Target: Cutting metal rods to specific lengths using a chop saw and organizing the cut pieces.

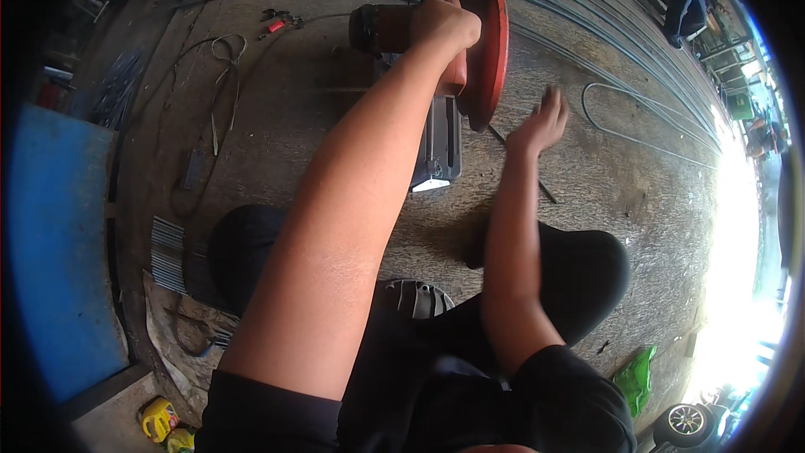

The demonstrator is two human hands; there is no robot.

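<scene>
A chop saw with a round red blade guard point(495, 54) stands on the worn floor ahead of me. My left hand point(447, 25) is wrapped round its handle at the top, beside the guard, with the arm stretched out. Below sits the dark saw base point(436, 147), with a pale bright plate at its near end. My right hand point(541, 124) is raised to the right of the guard, its fingers stretched out and slightly blurred, and nothing shows in it. Near it a thin dark rod point(545, 189) lies slanting on the floor. The cutting disc is hidden.
Long metal rods point(604, 21) run across the far side. A bent rod loop point(591, 109) lies at right. Red-handled pliers point(277, 26), a cord point(225, 75) and short cut rods point(168, 252) lie left, near a blue panel point(63, 243). Another person point(688, 4) is at far right.
</scene>
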